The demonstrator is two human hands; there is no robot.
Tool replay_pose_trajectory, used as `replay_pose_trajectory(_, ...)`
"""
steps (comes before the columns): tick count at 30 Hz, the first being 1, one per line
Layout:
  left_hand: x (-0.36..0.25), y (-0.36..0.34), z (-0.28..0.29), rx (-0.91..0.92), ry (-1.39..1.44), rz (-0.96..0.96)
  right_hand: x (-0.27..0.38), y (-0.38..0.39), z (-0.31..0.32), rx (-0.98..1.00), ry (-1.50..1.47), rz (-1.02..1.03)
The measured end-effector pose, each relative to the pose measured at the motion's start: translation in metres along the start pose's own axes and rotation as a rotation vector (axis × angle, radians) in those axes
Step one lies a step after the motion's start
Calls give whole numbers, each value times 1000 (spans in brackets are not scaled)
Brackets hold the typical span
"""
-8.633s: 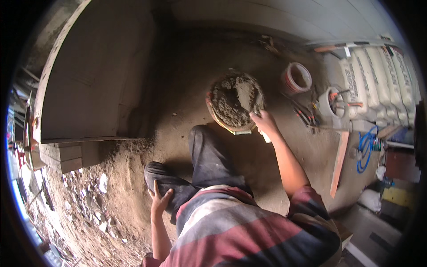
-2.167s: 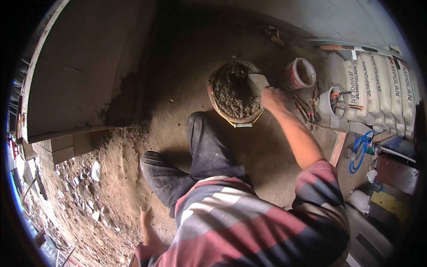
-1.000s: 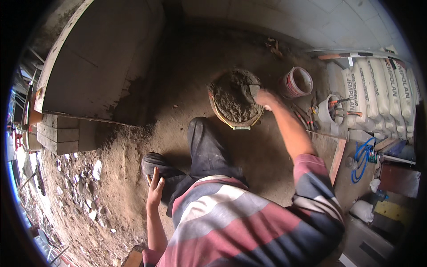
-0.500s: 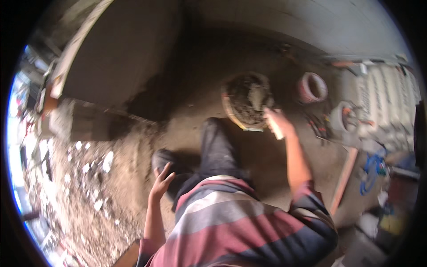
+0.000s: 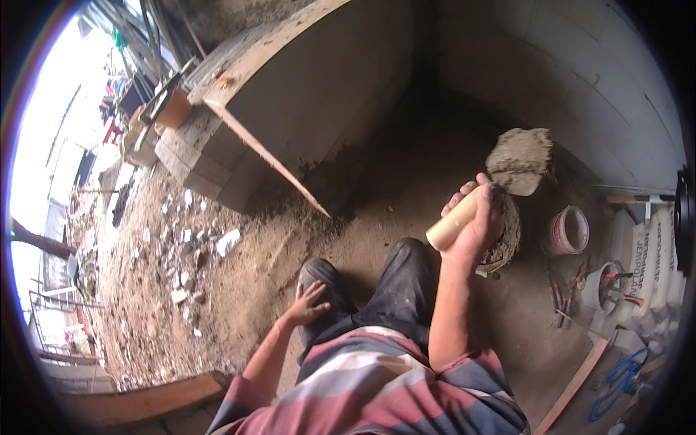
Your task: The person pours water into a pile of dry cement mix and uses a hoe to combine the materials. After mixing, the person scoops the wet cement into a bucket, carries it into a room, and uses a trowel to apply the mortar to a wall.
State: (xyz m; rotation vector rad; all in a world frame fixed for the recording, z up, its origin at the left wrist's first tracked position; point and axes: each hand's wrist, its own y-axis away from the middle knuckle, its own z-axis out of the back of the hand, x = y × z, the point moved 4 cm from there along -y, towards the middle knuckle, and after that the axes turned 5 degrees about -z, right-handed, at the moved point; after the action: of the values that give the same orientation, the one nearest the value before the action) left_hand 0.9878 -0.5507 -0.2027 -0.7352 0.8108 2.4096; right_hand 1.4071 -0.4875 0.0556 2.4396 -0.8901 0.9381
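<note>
My right hand (image 5: 475, 226) is wrapped round the pale, thick handle of a trowel (image 5: 451, 223), raised in front of me. A heap of wet grey mortar (image 5: 519, 159) sits on its blade and hides most of the metal. Below and partly behind this hand stands a round tub (image 5: 481, 272) of mortar, much of it covered by my hand and forearm. My left hand (image 5: 308, 306) lies on my left knee with its fingers spread, holding nothing.
A low block wall (image 5: 341, 94) rises ahead, its corner jutting toward me. Rubble (image 5: 192, 268) covers the ground at left. Rightward stand a red-and-white bucket (image 5: 570, 230), a tool bucket (image 5: 598, 288), stacked sacks (image 5: 649, 261), a plank (image 5: 580, 380) and a blue cord (image 5: 616, 380).
My right hand has lifted the trowel from the tub, now loaded with mortar. My left hand has settled on my knee. The view has swung left.
</note>
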Motion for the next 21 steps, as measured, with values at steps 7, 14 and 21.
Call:
replay_pose_trajectory(7, -5, 3, 12, 7, 16, 43, -65, -23, -126, -404, 469, 638)
replay_pose_trajectory(14, 0, -4, 15, -35, 36, 43, -190, 63, -171, 618, 608, 304)
replay_pose_trajectory(21, -23, -2, 15, -198, 154, -10, -37, -49, 158, 229, 1620, 95)
